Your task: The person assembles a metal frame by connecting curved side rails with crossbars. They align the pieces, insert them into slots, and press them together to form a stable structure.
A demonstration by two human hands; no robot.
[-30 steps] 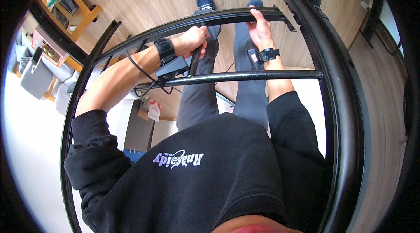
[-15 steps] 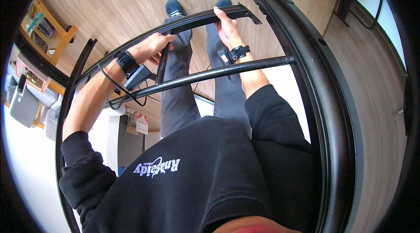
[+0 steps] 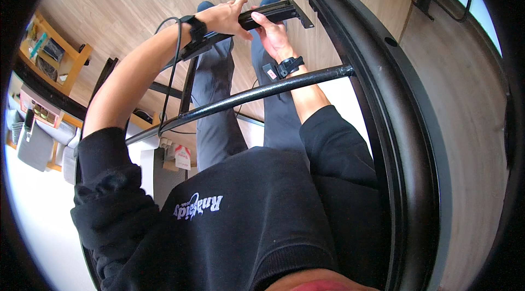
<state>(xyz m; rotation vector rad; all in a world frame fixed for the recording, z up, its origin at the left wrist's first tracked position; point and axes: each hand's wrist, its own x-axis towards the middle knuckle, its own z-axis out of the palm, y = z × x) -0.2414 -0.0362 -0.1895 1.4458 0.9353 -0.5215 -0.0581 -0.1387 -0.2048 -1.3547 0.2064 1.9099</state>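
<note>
A black metal bar (image 3: 281, 12) with an angled bracket at its right end lies across in front of my legs. My right hand (image 3: 270, 35) grips it near that end, its thumb on top and its other fingers partly hidden below. Just left of it, my left hand (image 3: 223, 18) lies over the bar with thumb and fingers spread to either side. A round black crossbar (image 3: 268, 89) runs nearer to me, below both wrists. A short black upright (image 3: 187, 86) meets this crossbar under my left forearm. Each wrist wears a black strapped device, and a cable loops from the left one.
A thick black frame rail (image 3: 402, 127) curves down the right side, close to my right arm. Another dark rail passes at far left. Beyond it stand a wooden shelf (image 3: 68, 58) with small items and a grey chair (image 3: 38, 146). The floor (image 3: 136, 1) is wood-patterned.
My left hand has moved right and away from me along the bar, from beside the short upright to next to my right hand. My right hand keeps its grip. The view has shifted slightly.
</note>
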